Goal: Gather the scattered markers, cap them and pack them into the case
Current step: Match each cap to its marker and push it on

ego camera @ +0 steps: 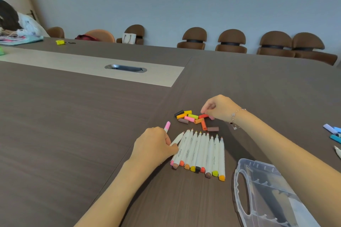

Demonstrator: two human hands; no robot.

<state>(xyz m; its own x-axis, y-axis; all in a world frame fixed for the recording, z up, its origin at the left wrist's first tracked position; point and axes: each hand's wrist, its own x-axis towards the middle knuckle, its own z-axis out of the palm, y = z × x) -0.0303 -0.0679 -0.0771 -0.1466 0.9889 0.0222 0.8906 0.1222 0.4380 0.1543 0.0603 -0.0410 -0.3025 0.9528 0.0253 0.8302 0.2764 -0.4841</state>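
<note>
You are looking down at a dark wooden table (73, 116). Near the middle, a row of white markers (200, 153) lies side by side, uncapped tips pointing away from you, probably lined up so each can be capped in turn. Just beyond them sits a loose pile of caps (193, 119) in pink, orange, yellow, red, brown and black.

Your left hand (155, 145) rests at the left end of the row, fingers curled around a marker with a pink cap (167, 126) already on, its capped end pointing away. Your right hand (219, 107), a bracelet (234, 116) on its wrist, reaches over the far right of the pile with the wrist raised and fingertips pinched down at a red cap (203, 116); whether it has actually gripped that cap, you cannot tell.

The clear plastic case (262, 193) lies open at the near right, by your right forearm, ready for packing. A few blue markers (332, 131) sit at the far right edge.
</note>
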